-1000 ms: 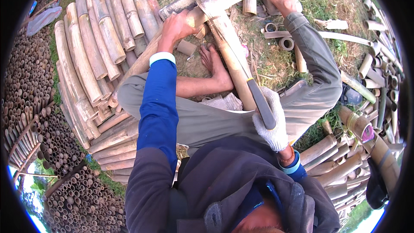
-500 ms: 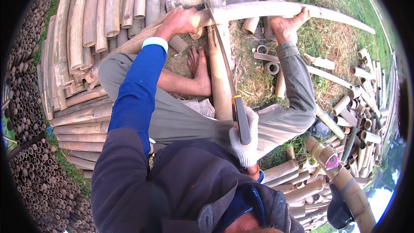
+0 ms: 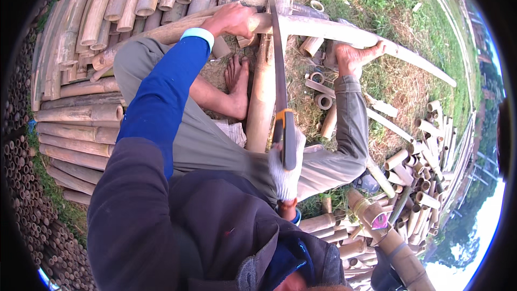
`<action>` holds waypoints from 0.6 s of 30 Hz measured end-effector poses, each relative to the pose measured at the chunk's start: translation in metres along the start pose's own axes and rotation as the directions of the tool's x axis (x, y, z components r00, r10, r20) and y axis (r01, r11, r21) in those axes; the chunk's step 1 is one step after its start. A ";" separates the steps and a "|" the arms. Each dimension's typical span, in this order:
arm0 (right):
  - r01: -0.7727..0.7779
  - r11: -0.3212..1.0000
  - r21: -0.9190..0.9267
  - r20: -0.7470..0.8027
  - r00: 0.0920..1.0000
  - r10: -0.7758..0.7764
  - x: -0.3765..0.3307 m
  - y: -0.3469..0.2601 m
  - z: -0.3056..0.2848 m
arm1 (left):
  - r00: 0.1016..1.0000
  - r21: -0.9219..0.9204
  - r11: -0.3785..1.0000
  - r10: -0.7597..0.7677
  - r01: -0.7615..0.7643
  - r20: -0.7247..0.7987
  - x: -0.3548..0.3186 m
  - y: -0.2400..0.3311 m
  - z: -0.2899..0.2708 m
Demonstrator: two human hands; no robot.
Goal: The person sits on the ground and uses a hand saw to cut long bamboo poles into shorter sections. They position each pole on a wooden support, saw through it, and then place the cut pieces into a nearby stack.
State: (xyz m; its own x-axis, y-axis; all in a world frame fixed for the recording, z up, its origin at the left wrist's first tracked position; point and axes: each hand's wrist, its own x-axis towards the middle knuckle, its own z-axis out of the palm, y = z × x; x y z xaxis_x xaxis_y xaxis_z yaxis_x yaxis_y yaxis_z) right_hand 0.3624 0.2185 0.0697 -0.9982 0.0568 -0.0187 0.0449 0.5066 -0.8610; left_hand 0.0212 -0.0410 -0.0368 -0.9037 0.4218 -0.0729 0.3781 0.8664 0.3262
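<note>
A long split bamboo piece [image 3: 344, 32] lies crosswise over an upright bamboo post [image 3: 265, 91]. My left hand [image 3: 232, 19], bare with a blue sleeve, presses the piece down beside the post. In my right hand [image 3: 284, 166], which wears a white glove, is the dark handle of a hand saw [image 3: 280, 75]. Its blade runs up to the bamboo piece and rests on it near my left hand. My right foot [image 3: 353, 56] presses on the piece further right. My left foot [image 3: 237, 83] rests on the ground by the post.
Stacks of split bamboo slats [image 3: 81, 64] fill the left side. Bundles of bamboo tubes [image 3: 21, 183] lie end-on at the far left. Short cut bamboo sections [image 3: 323, 99] litter the grass, and more cut lengths [image 3: 425, 183] are piled at the right.
The saw has pushed forward along the cut, its blade now reaching up across the bamboo piece. The view has shifted, and my left hand keeps its hold.
</note>
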 end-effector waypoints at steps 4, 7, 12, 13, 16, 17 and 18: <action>-0.116 0.991 -0.063 -0.036 0.993 0.114 -0.012 -0.009 -0.013 | 1.000 -0.027 0.999 0.017 -0.017 0.011 0.018 0.037 -0.006; 0.035 0.999 -0.034 -0.032 0.999 -0.036 0.111 0.003 0.015 | 0.999 0.008 0.999 -0.045 0.045 -0.010 0.003 0.034 -0.012; 0.110 0.981 0.158 0.048 0.992 -0.119 0.141 0.003 0.046 | 0.997 0.032 0.997 -0.077 0.076 0.024 -0.023 0.008 -0.007; 0.120 0.993 0.017 -0.038 0.992 -0.119 0.105 -0.001 0.027 | 1.000 0.028 1.000 -0.001 0.001 -0.007 0.006 0.017 -0.010; 0.091 0.986 -0.139 -0.065 0.993 -0.101 -0.007 -0.011 -0.007 | 0.999 0.003 0.999 0.047 -0.047 -0.002 0.013 0.024 -0.006; 0.114 0.986 -0.125 0.006 0.993 -0.115 -0.037 -0.008 -0.016 | 0.999 0.016 0.999 -0.045 0.045 0.023 -0.008 0.008 -0.006; 0.095 0.985 -0.144 0.000 0.995 -0.096 -0.040 -0.016 -0.020 | 0.997 0.019 0.998 -0.064 0.063 0.042 -0.006 0.007 -0.008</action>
State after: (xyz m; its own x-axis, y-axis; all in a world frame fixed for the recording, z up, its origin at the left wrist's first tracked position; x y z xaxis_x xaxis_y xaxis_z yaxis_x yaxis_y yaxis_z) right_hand 0.4025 0.2259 0.0941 -0.9979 0.0079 0.0638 -0.0447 0.6280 -0.7769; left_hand 0.0277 -0.0394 -0.0267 -0.9169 0.3762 -0.1333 0.3238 0.8965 0.3025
